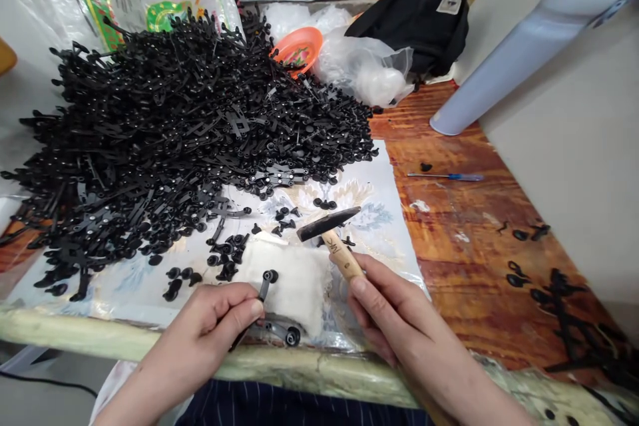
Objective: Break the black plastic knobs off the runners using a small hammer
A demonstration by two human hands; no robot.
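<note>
My left hand [214, 323] pinches a black plastic strip part [262, 291] with a round eyelet at its upper end, just above a folded white cloth pad [289, 286]. Another black jointed part [277, 330] lies under that hand at the pad's near edge. My right hand [384, 306] is closed around the wooden handle of a small hammer [342, 254], whose dark steel head [325, 223] is raised over the pad's far edge. Beyond both hands rises a large heap of black plastic parts [174, 126], with loose pieces scattered on a patterned plastic sheet [359, 196].
A wooden tabletop [449, 259] on the right holds a blue-handled screwdriver [445, 176] and more black pieces [564, 306]. Behind the heap are an orange plate [298, 50], white plastic bags [364, 66], a black bag [414, 23], and a pale blue tube [524, 60].
</note>
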